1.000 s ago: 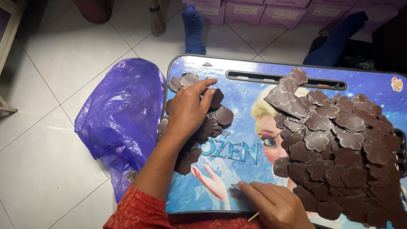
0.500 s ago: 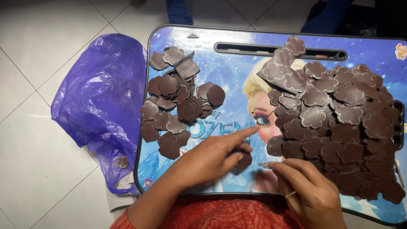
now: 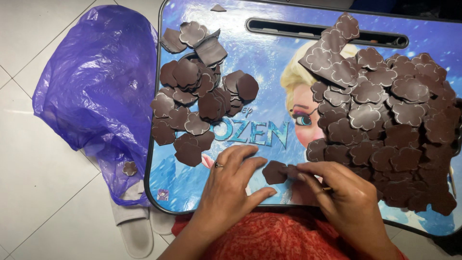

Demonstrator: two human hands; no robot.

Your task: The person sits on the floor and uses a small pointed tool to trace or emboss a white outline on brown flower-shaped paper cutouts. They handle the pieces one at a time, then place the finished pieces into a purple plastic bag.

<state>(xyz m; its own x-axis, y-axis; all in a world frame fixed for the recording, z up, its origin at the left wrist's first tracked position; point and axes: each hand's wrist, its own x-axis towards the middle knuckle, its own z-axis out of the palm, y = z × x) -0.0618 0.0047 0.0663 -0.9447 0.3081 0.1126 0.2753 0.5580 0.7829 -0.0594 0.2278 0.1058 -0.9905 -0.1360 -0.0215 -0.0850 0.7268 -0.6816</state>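
A dark brown flower-shaped cutout, flat and matte with a scalloped edge, lies on the lap tray near the tray's front rim, just below its printed lettering. The cutout is nearly round, so no clear long axis or pointing direction can be told; its face is turned up. The left hand rests flat on the tray beside the cutout, fingers spread, thumb tip just below the piece. The right hand pinches the cutout's right edge between thumb and fingertips, with a thin stick tucked among its fingers. On the tray's left part sits a small heap of like cutouts; on its right part, a larger heap. A purple plastic bag lies on the floor against the tray's left rim.
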